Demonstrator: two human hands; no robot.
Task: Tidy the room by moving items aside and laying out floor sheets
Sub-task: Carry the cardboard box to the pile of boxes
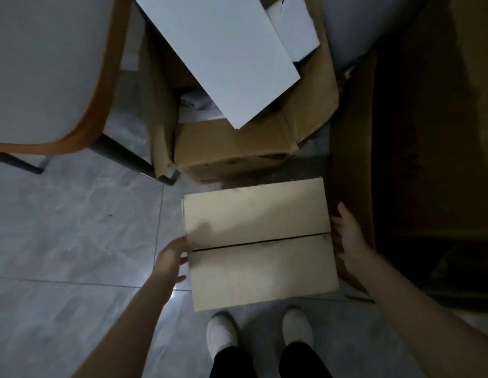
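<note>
Left hand (pixel 173 255) and right hand (pixel 347 236) flat-fingered against closed cardboard box (pixel 260 245) (sides only), grey tiled floor (pixel 73 227), chair (pixel 46 77) nearby

The single head-worn camera looked steeply down from standing height. It faced the tiled floor (pixel 73 227), close above the person's outstretched arms.

1. The floor (pixel 73 227) is pale grey marbled tile with thin grout lines and a soft glare.
2. A chair (pixel 46 72) with a grey seat, orange rim and dark metal legs stands upper left.
3. Light is dim; the right side lies in deep shadow.
</note>
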